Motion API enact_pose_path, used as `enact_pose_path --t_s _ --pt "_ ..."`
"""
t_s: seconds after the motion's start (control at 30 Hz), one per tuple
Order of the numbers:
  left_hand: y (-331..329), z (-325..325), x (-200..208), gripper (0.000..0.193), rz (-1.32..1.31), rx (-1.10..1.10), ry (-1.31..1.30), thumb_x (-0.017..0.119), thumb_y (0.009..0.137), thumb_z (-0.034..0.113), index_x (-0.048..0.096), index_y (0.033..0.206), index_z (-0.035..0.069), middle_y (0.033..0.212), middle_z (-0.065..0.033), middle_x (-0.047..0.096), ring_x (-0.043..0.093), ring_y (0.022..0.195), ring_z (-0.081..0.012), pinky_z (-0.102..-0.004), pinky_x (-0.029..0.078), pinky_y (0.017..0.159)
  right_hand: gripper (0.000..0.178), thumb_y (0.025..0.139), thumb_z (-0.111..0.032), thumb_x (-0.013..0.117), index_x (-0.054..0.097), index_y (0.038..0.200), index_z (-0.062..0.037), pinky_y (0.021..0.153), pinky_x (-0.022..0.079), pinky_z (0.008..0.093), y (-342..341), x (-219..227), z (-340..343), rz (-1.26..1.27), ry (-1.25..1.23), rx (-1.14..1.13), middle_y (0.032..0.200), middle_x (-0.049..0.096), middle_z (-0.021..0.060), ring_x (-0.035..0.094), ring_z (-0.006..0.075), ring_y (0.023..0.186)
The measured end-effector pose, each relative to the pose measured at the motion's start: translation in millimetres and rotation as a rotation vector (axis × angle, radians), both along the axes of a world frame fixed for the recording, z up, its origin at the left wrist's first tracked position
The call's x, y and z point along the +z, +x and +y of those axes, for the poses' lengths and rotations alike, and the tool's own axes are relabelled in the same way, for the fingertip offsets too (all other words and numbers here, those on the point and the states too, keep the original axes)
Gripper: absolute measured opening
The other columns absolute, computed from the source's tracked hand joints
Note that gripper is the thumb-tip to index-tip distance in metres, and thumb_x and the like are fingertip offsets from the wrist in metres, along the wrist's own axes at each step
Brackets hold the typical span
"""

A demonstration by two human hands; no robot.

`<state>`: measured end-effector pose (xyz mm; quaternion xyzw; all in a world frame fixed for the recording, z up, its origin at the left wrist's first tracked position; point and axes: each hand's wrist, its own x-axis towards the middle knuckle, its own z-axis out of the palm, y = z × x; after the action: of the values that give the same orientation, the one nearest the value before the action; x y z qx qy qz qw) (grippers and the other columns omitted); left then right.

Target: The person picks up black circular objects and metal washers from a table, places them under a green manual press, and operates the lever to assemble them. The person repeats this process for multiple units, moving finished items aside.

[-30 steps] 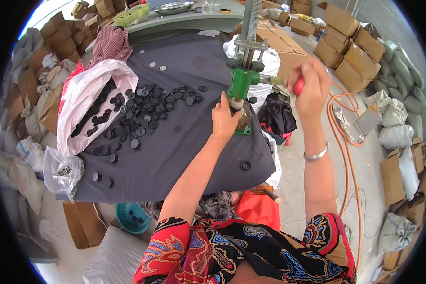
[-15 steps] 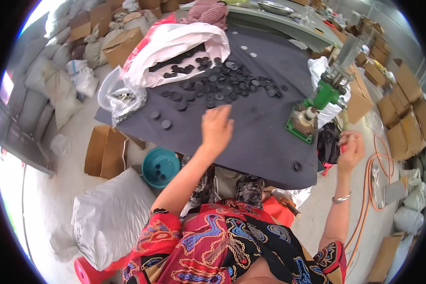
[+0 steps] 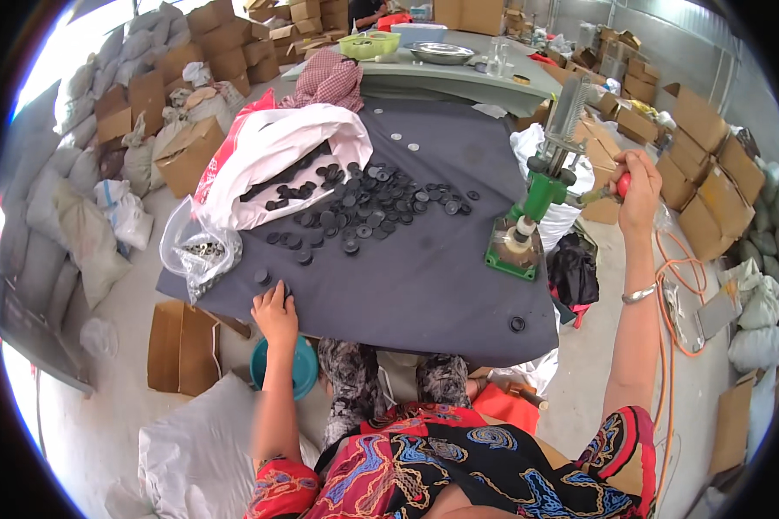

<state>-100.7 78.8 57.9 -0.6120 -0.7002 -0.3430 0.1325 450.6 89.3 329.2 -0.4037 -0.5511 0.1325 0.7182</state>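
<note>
My left hand (image 3: 275,317) is at the near left edge of the dark-covered table (image 3: 389,298), its fingers closed on a black round disc (image 3: 285,291). Beside it sits another black disc (image 3: 262,277). At the right, my right hand (image 3: 640,189) grips the red ball knob (image 3: 623,184) of a lever on a green hand press (image 3: 538,197). The lever stands out sideways from the press. A large pile of black discs (image 3: 376,208) spreads in front of an open white sack (image 3: 320,128). One black ring-shaped piece (image 3: 517,323) lies near the front right corner.
A clear plastic bag (image 3: 201,251) of small metal parts lies at the table's left. Below are a teal basin (image 3: 305,368), a cardboard box (image 3: 182,348) and a large pale sack (image 3: 195,445). An orange hose (image 3: 664,346) runs along the floor at right. A second table (image 3: 493,82) stands behind.
My left hand has moved left and nearer, from open table in front of the pile to the separate discs. My right hand has swung the press lever upward. The head view has shifted.
</note>
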Motion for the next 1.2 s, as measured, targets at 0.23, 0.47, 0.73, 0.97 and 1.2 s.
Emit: enact_pose_path --t_s 0.23,0.47,0.73,0.97,1.2 --pt "5.2 10.1 -4.0 0.038 -0.057 -0.038 0.046 0.072 0.075 0.014 0.069 0.112 0.006 0.104 -0.0098 0.068 0.057 0.099 -0.0296 -0.0431 0.042 0.086 0.022 0.094 -0.015 0.050 0.060 0.083 0.0019 0.046 0.041 0.0270 9.3 9.0 9.5 0.046 -0.002 0.023 0.059 0.051 0.0055 0.048 0.0124 0.047" --pt "184.1 42.4 66.1 0.047 -0.419 -0.641 0.075 0.075 0.071 0.006 0.063 0.116 0.003 0.096 -0.0156 0.068 0.062 0.093 -0.0338 -0.0409 0.049 0.083 0.024 0.090 -0.015 0.049 0.060 0.080 0.0036 0.048 0.042 0.0282 13.6 25.9 19.9 0.049 -0.034 0.023 0.056 0.053 0.0076 0.049 0.0141 0.045" --pt "355.2 89.3 57.0 0.065 -0.363 -0.931 -0.143 0.075 0.072 0.008 0.049 0.132 0.001 0.103 -0.0173 0.066 0.061 0.098 -0.0332 -0.0428 0.048 0.085 0.022 0.092 -0.015 0.048 0.060 0.084 0.0022 0.054 0.045 0.0316 9.6 29.5 22.4 0.055 -0.091 -0.006 0.060 0.051 0.0071 0.045 0.0140 0.047" --pt "393.5 103.5 49.6 0.070 -0.317 -0.973 -0.099 0.074 0.073 0.010 0.044 0.135 -0.002 0.102 -0.0141 0.067 0.057 0.100 -0.0321 -0.0433 0.042 0.090 0.022 0.089 -0.014 0.048 0.059 0.081 0.0032 0.051 0.043 0.0296 6.9 29.5 21.2 0.083 -0.051 -0.022 0.057 0.053 0.0089 0.046 0.0138 0.046" --pt "409.0 110.4 41.8 0.073 -0.364 -0.949 -0.059 0.075 0.073 0.011 0.040 0.135 -0.005 0.098 -0.0139 0.066 0.058 0.097 -0.0322 -0.0441 0.040 0.088 0.024 0.091 -0.015 0.047 0.058 0.080 0.0022 0.048 0.042 0.0273 1.1 17.0 8.3 0.012 -0.010 -0.031 0.054 0.053 0.0075 0.049 0.0124 0.045"
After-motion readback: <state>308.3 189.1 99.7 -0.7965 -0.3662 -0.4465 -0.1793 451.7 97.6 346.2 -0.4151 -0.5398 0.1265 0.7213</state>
